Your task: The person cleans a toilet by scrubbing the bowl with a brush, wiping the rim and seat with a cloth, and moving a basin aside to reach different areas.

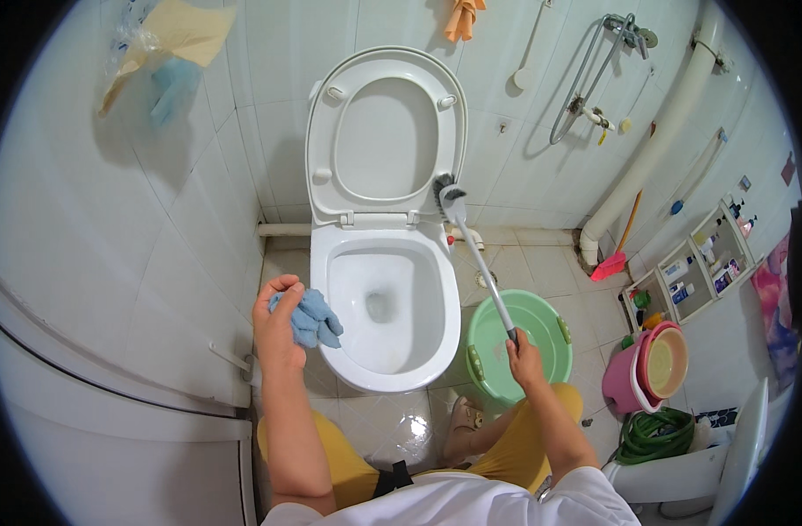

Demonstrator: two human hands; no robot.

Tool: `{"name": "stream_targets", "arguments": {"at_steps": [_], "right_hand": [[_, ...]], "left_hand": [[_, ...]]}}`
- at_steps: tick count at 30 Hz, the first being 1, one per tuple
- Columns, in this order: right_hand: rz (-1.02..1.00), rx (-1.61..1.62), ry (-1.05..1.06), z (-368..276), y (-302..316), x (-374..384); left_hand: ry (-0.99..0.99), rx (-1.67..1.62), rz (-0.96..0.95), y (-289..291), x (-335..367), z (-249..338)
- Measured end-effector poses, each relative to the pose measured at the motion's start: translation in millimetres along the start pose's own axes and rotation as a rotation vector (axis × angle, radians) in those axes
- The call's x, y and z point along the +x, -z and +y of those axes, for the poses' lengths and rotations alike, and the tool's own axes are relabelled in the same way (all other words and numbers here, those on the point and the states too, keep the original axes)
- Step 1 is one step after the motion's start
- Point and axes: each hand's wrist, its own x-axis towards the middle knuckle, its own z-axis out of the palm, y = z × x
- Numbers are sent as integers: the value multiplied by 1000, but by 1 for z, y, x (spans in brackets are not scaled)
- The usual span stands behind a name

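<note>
A crumpled blue cloth (317, 319) is in my left hand (281, 316), held up beside the left rim of the white toilet bowl (452, 289). My right hand (524, 358) is closed round the dark grip of a long-handled brush (486, 263), above the rim of a green basin. The brush's dark bristle head is up by the right edge of the raised toilet seat (324, 149), near the hinges; whether it touches the seat I cannot tell. Seat and lid both stand upright against the back. Some water lies at the bottom of the bowl.
A green basin (563, 355) with handles stands on the tiled floor right of the toilet. Farther right are pink buckets (624, 377), a coiled green hose (655, 436), a shelf rack (688, 307) of bottles and a red-bladed broom (609, 266). A plastic bag (186, 35) hangs at upper left.
</note>
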Motion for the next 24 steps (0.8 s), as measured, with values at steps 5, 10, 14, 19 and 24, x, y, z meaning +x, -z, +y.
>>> {"name": "stream_targets", "arguments": {"at_steps": [5, 10, 14, 19, 24], "right_hand": [[-15, 6, -24, -13, -8, -23], [94, 268, 23, -36, -11, -10], [223, 448, 129, -81, -7, 47], [249, 541, 183, -95, -16, 90], [157, 501, 148, -83, -30, 57]], "left_hand": [[33, 43, 28, -7, -4, 6], [30, 19, -28, -8, 0, -6], [34, 18, -57, -9, 0, -3], [24, 15, -37, -9, -3, -2], [23, 48, -14, 6, -5, 4]]}}
